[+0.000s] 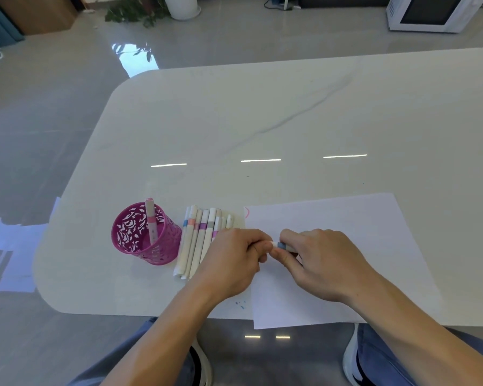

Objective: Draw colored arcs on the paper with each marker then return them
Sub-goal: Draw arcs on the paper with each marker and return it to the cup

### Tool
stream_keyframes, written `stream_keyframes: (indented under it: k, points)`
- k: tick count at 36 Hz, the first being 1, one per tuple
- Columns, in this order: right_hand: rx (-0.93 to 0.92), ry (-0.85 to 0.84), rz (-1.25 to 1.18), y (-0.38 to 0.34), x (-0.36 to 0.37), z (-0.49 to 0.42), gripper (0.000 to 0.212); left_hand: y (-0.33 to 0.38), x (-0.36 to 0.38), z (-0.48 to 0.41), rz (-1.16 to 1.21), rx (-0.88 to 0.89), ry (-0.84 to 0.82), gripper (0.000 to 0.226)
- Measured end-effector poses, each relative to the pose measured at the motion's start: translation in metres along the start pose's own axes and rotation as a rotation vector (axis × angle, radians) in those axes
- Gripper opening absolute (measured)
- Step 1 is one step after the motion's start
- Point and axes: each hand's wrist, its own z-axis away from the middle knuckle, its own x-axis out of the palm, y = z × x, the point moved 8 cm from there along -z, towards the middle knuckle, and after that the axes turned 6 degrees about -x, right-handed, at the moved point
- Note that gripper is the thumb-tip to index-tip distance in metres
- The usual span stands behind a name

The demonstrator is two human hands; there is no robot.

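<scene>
A person sat at a white desk (262, 121), both hands meeting over the left edge of a paper (346, 232). Between them a blue marker (281, 245) lay level over the sheet. The left hand (234, 254) had its grip pinched on the marker's white end; the right hand (321, 260) had its grip curled round the barrel. A small pink arc (247, 213) marked the paper's far left corner. Left of the hands, a row (195, 240) of markers lay side by side, beside a pink cup (156, 254) holding one pink marker (151, 221) upright.
</scene>
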Motion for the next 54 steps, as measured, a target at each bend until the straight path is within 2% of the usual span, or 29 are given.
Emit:
stream_keyframes:
  k: [3,7,10,16,19,21,23,26,28,36,39,43,47,54]
  points:
    - [0.030,0.025,0.007,0.003,-0.001,-0.001,0.045,-0.004,-0.004,0.001,0.033,-0.031,0.020,0.018]
    - [0.134,0.085,-0.064,0.023,-0.014,-0.002,0.052,-0.008,-0.031,0.000,0.069,-0.035,0.180,0.017]
    - [0.193,0.105,-0.227,0.032,-0.018,-0.005,0.044,-0.007,-0.042,0.001,0.044,-0.017,0.239,0.012]
    - [0.224,0.122,-0.526,0.033,-0.012,-0.011,0.013,0.001,-0.025,0.006,-0.225,0.115,0.237,0.015]
    - [0.184,0.171,-0.596,0.029,-0.015,-0.016,0.029,0.006,-0.014,0.007,-0.374,0.221,0.243,0.015]
    - [0.154,0.217,-0.689,0.027,-0.017,-0.019,0.026,0.004,-0.011,0.005,-0.438,0.237,0.245,0.016]
    - [0.150,0.270,-0.839,0.026,-0.017,-0.021,0.024,0.001,-0.009,0.004,-0.456,0.229,0.238,0.016]
    - [0.189,0.287,-1.080,0.026,-0.012,-0.028,0.042,0.001,-0.008,0.004,-0.448,0.231,0.253,0.014]
    - [0.184,0.276,-1.154,0.025,-0.009,-0.034,0.046,0.003,-0.007,0.005,-0.459,0.234,0.266,0.012]
    - [0.124,0.352,-1.056,0.016,-0.002,-0.051,0.005,0.004,-0.006,0.007,-0.445,0.251,0.257,0.015]
    - [0.160,0.387,-1.063,0.019,0.007,-0.053,0.021,0.004,-0.006,0.007,-0.435,0.260,0.250,0.017]
    - [0.167,0.442,-1.083,0.023,0.013,-0.054,0.008,0.000,-0.007,0.006,-0.434,0.232,0.256,0.019]
    - [0.170,0.479,-1.010,0.025,0.014,-0.054,0.016,0.001,-0.007,0.007,-0.446,0.256,0.289,0.016]
    - [0.186,0.489,-0.983,0.029,0.017,-0.054,0.012,-0.001,-0.009,0.006,-0.465,0.266,0.339,0.017]
